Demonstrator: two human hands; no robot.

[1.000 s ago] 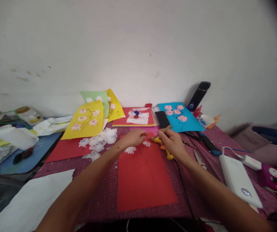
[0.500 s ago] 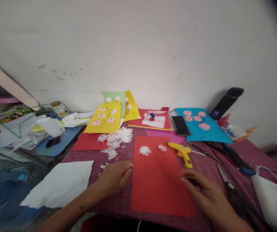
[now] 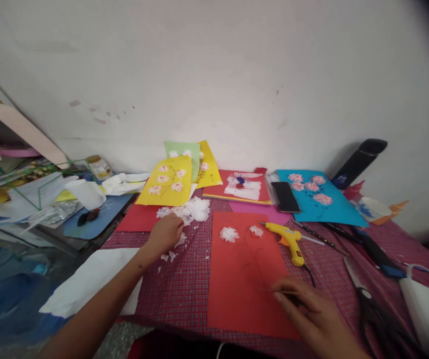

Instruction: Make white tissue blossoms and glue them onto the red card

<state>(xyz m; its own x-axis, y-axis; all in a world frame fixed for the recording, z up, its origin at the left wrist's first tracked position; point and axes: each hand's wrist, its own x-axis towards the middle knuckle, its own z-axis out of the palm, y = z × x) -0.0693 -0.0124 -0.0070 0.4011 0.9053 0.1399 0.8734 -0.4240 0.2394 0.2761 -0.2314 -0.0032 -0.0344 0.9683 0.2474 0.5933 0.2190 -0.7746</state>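
Note:
My left hand [image 3: 165, 232] is at the near edge of a heap of torn white tissue paper [image 3: 195, 209]. Its fingers are curled down and closed, and whatever lies between the tips is hidden. A thin wooden stick [image 3: 285, 291] is pinched in my right hand [image 3: 308, 311], its tip pointing left over a red sheet of paper [image 3: 237, 299]. On that sheet sit a ruffled white tissue flower [image 3: 229, 234] and a smaller tissue tuft [image 3: 256, 230]. Faint drawn curves run down the red sheet between them.
A yellow glue gun [image 3: 287, 237] lies at the sheet's right edge, near a phone [image 3: 285, 196]. Scissors [image 3: 366, 294] lie farther right. Finished flower cards, yellow [image 3: 165, 197] and blue [image 3: 334, 212], stand or lie at the back. White paper [image 3: 91, 279] is at left.
My left hand has moved forward and left, from beside the red sheet to the tissue heap. My right hand with the stick has shifted slightly nearer. The view has shifted a little.

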